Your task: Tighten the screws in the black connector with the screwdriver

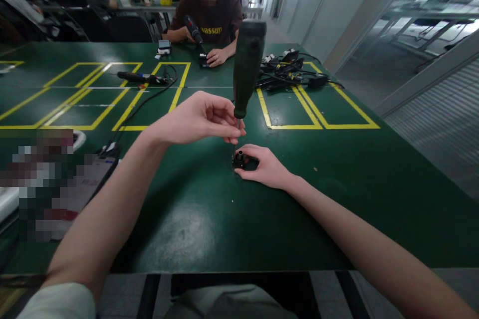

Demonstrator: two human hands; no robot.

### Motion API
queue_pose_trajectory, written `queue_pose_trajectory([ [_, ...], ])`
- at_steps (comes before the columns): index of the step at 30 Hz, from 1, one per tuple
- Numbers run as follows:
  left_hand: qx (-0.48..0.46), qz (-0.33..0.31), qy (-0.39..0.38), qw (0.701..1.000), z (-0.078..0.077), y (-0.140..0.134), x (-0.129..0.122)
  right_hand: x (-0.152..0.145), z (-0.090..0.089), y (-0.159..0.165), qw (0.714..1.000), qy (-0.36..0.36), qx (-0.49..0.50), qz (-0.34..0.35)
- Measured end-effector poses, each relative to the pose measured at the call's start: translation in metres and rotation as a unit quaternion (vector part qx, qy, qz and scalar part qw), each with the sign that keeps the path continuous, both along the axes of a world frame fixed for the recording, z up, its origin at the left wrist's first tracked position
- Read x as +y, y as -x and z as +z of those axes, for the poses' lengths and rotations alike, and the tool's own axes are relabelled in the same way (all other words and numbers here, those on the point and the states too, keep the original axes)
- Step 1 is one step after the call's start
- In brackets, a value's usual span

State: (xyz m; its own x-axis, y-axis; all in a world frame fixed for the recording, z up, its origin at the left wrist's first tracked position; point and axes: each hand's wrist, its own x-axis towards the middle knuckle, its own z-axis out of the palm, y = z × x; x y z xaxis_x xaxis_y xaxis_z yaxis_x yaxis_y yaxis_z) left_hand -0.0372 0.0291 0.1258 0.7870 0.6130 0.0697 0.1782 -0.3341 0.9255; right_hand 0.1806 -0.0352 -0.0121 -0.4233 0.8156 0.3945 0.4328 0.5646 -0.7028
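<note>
A screwdriver (247,67) with a thick dark green handle stands nearly upright, handle up. My left hand (204,118) pinches its thin shaft just below the handle with thumb and fingertips. Down on the green table (187,229) is a small black round part (238,161) with a short post on top. My right hand (266,167) curls around this part from the right, thumb and fingers closed on its sides. The shaft runs down to the part's back left edge; where the tip sits is too small to tell.
Tangled black cables (284,72) lie at the back right. A black corded tool (140,78) rests at the back left, its cable running toward me. Yellow tape (295,127) marks the table. Across it, a person (209,15) works with a power screwdriver (193,30).
</note>
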Motion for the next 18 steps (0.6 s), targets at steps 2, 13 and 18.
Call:
queue_pose_trajectory([
  [2,-0.001,-0.003,0.000,1.000,-0.001,-0.001,0.000,0.000,0.001,0.000,1.000,0.000,-0.002,0.001],
  [13,-0.015,-0.002,0.007,1.000,0.001,0.002,-0.002,-0.002,0.003,0.001,1.000,0.009,-0.009,-0.010],
  [18,-0.030,0.014,0.002,0.999,0.010,0.008,-0.005,-0.002,0.001,0.001,1.000,0.019,0.003,0.002],
])
